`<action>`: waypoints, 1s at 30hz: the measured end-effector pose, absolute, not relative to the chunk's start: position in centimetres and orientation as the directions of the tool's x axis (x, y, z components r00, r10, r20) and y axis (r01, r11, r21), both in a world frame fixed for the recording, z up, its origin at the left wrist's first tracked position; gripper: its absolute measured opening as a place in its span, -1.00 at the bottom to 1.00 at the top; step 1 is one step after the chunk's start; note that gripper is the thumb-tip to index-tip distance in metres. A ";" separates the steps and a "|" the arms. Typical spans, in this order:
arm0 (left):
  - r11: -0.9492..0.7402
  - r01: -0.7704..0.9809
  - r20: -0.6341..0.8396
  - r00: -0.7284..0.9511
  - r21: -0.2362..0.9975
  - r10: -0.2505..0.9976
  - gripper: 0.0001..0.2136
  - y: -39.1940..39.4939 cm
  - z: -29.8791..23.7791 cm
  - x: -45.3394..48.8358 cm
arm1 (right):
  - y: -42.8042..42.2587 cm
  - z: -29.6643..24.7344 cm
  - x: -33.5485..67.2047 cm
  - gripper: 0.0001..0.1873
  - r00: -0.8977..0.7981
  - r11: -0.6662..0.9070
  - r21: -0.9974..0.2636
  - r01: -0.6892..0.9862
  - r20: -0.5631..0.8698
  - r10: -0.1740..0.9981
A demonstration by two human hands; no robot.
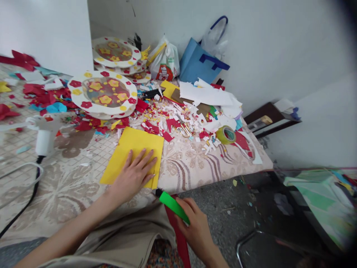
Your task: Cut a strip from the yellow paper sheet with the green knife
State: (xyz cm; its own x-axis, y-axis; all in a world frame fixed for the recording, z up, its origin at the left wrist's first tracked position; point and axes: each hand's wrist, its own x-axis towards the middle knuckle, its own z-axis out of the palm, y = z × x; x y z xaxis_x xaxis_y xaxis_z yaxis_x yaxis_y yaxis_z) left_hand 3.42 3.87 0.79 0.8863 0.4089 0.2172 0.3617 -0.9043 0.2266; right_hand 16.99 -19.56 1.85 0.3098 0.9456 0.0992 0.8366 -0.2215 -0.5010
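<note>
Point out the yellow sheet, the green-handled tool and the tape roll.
Yellow sheet (139,142): head view, on its uncovered upper part.
Green-handled tool (170,203): head view, on the green handle.
Tape roll (221,135): head view, on its outer wound side.

The sheet is plain yellow, the tool bright green with a black end. Brown flowers, lattice and wavy stripes pattern the beige bench cover. Red and yellow flowers dot the front disc's white rim.
</note>
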 end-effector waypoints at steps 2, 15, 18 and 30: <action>-0.903 0.364 0.210 0.887 0.227 0.410 -0.59 3.9 0.8 3.4 | -19.4 1.9 17.5 -0.57 0.276 -0.188 -0.494 0.849 0.110 0.955; -0.903 0.365 0.209 0.887 0.225 0.411 -0.58 3.8 0.7 3.4 | -17.9 2.4 20.7 -0.55 0.176 -0.140 -0.468 0.873 0.033 0.984; -0.903 0.366 0.201 0.889 0.226 0.411 -0.58 3.9 0.8 3.4 | -17.6 2.4 21.4 -0.56 0.146 -0.110 -0.460 0.881 0.043 0.988; -0.900 0.365 0.193 0.891 0.237 0.412 -0.58 3.9 0.9 3.5 | -16.5 2.6 23.0 -0.58 0.081 -0.051 -0.482 0.875 0.042 0.996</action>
State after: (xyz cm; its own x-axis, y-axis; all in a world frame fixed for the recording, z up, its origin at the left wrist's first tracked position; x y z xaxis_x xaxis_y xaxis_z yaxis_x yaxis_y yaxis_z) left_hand 3.47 3.92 0.95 0.8907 0.4117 0.1929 0.3647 -0.9003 0.2374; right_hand 23.03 -16.51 2.57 0.0808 0.9958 0.0423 0.8749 -0.0505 -0.4817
